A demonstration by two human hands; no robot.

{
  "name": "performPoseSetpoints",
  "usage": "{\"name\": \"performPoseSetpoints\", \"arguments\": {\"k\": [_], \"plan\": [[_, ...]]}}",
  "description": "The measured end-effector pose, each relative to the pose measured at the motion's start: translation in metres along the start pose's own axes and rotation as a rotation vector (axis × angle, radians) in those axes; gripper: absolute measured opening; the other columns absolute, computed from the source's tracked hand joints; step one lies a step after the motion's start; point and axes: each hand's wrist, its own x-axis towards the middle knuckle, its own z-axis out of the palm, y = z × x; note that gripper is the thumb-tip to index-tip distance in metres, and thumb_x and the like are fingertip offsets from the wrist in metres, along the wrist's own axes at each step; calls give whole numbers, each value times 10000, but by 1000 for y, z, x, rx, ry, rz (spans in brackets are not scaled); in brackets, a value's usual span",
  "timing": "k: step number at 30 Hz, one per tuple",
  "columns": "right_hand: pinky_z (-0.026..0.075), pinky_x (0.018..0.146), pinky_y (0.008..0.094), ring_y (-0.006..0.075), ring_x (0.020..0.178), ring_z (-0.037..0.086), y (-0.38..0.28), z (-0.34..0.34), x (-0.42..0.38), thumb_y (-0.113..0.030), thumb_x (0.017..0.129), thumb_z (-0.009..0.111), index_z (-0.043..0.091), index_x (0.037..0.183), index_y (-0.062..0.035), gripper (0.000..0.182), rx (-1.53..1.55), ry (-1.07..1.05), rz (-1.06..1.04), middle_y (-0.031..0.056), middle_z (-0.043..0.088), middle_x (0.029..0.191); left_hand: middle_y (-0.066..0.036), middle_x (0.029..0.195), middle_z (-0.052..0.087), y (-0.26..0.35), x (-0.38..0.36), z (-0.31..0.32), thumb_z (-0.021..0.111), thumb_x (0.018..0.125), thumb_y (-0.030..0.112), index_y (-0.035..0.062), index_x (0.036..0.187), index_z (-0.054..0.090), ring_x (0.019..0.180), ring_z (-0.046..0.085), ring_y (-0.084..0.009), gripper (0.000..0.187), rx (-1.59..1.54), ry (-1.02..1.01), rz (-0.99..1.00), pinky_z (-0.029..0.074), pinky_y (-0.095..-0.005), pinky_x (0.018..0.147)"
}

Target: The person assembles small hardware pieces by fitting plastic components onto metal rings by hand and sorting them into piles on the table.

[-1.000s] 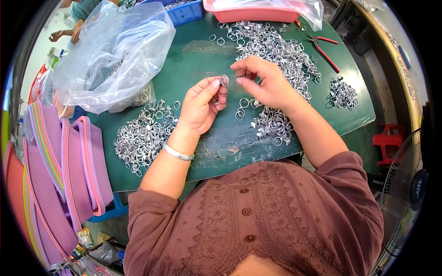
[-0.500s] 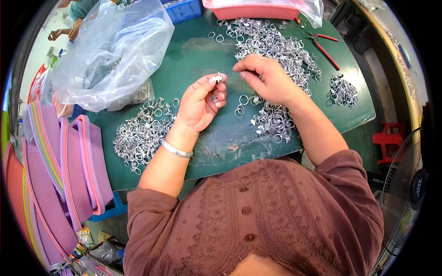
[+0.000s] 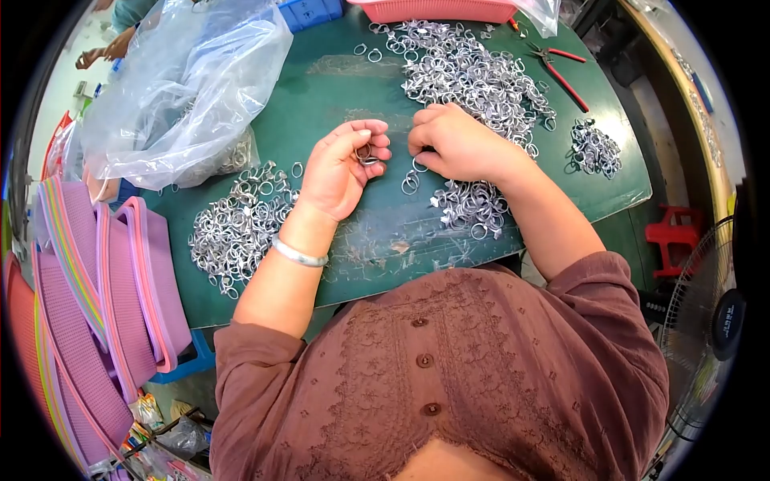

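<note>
Palm up and fingers curled, my left hand [image 3: 343, 164] holds metal rings [image 3: 366, 155] between thumb and fingers. A pale bangle circles that wrist. My right hand [image 3: 457, 144] is lowered close to the table, its thumb and fingers pinched together at the edge of a ring [image 3: 419, 165]; the fingertips are partly hidden. Just below them lies another loose ring [image 3: 410, 184]. Behind and beside my right hand spreads a large heap of silver rings [image 3: 473, 76]. A second pile of rings [image 3: 241, 224] lies left of my left forearm.
The green table [image 3: 321, 96] also bears a clear plastic bag [image 3: 192, 96], a pink basket [image 3: 437, 11], a blue bin [image 3: 311, 12], red-handled pliers [image 3: 565, 76] and a small ring pile [image 3: 595, 150]. Purple baskets [image 3: 120, 280] stand at left, a fan [image 3: 706, 337] at right. Another person's hand [image 3: 104, 52] shows far left.
My right hand has come down with its fingers closing at a loose ring on the table. My left fingers have curled in over the rings. The view has shifted slightly.
</note>
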Motion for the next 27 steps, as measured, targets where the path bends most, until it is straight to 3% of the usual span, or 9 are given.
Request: {"name": "performPoseSetpoints", "arguments": {"k": [3, 7, 10, 13, 27], "plan": [[456, 630, 357, 292, 695, 572, 2, 2, 3, -46, 705, 613, 566, 780, -27, 89, 170, 115, 28, 117, 584, 717, -4, 699, 560, -1, -3, 9, 554, 832, 107, 29, 868, 607, 594, 506, -83, 101, 113, 44, 18, 401, -203, 515], [466, 600, 291, 222, 686, 597, -14, -9, 4, -37, 759, 594, 545, 858, -5, 115, 293, 157, 206, 117, 592, 730, 13, 661, 521, -3, -6, 10, 573, 835, 134, 36, 846, 609, 565, 459, -66, 105, 234, 29, 8, 352, -192, 485], [473, 611, 332, 270, 678, 595, -14, -5, 6, -47, 740, 602, 562, 864, -8, 136, 404, 341, 110, 131, 596, 734, 13, 664, 523, -1, -8, 15, 577, 833, 127, 31, 852, 616, 557, 450, -59, 106, 274, 42, 4, 342, -182, 478], [474, 610, 307, 227, 666, 591, -15, -3, 7, -18, 728, 619, 564, 918, -4, 198, 457, 394, 89, 107, 588, 748, 14, 665, 524, -1, -9, 18, 580, 829, 113, 27, 859, 623, 551, 446, -55, 100, 286, 80, 39, 340, -180, 476], [477, 635, 324, 250, 705, 584, -19, 0, 9, -4, 695, 644, 562, 969, -20, 287, 328, 468, -26, 93, 574, 763, 18, 664, 529, -7, -8, 19, 605, 821, 76, 30, 876, 614, 561, 468, -64, 73, 231, 145, 137, 354, -191, 482]]}}
